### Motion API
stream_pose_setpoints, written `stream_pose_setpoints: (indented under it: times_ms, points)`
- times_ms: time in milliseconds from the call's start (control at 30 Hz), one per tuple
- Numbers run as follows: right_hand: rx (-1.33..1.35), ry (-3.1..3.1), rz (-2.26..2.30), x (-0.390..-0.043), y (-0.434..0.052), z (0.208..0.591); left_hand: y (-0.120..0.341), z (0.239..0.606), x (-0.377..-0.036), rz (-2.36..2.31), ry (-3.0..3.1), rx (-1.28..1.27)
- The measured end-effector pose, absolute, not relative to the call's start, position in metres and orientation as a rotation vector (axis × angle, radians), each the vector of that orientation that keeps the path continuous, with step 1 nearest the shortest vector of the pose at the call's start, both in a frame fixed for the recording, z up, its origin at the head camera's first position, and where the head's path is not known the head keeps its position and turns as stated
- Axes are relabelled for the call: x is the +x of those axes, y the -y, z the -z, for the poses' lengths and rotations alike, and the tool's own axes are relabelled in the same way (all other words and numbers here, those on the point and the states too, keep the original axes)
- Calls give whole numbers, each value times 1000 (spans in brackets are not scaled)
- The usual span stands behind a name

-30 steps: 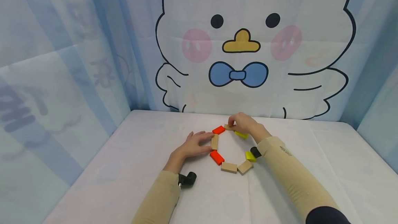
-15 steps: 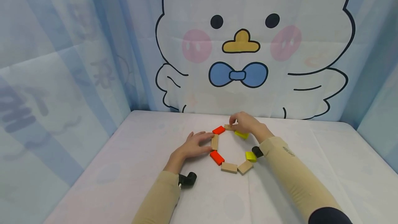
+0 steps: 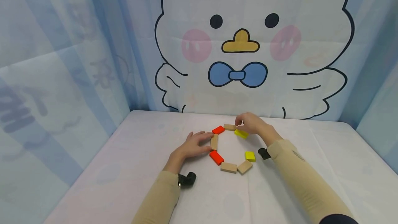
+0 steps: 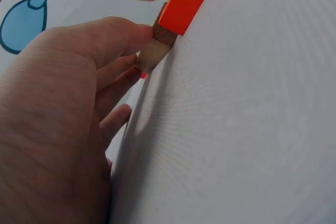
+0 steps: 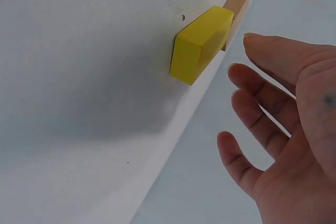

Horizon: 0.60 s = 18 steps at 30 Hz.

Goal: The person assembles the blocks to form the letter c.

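Several small plank-shaped blocks lie end to end in a ring, with a gap on its right side. My left hand (image 3: pixel 195 144) rests beside the plain wooden block (image 3: pixel 214 142) on the ring's left, thumb tip and fingertips touching its outer side. In the left wrist view, a red block (image 4: pixel 190 1) stands close to that thumb. My right hand (image 3: pixel 252 123) hovers by the far wooden block (image 3: pixel 229 127) and a yellow block (image 3: pixel 241 133). The right wrist view shows its fingers relaxed, apart from the yellow block (image 5: pixel 202 43), nothing between them.
Another red block (image 3: pixel 218 130) sits at the far left of the ring. Along the near side are two wooden blocks (image 3: pixel 228 167) and a second yellow block (image 3: pixel 250 156). A printed cartoon curtain (image 3: pixel 242 96) hangs behind the white-covered table (image 3: pixel 124 168).
My right hand has let go of the far wooden block and moved slightly right. The left hand stays in place at its block.
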State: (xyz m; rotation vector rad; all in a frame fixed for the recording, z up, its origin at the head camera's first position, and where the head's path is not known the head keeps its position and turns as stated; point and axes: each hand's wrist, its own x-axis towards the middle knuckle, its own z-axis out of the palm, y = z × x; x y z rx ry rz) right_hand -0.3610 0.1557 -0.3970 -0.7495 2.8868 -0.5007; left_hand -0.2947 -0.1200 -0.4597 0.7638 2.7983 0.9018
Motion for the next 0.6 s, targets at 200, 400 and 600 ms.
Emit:
stream_pose_setpoints:
  times_ms: [200,400,600]
  points:
    - [-729,-2873,540,-354,-167,399,120,459,-294,-898,-2798,767]
    - [-734,-2864,543,-349,-174,403,120,459,-293,-919,-2790,776]
    - [-703,-2831,555,-346,-180,407,120,458,-292,-923,-2796,770]
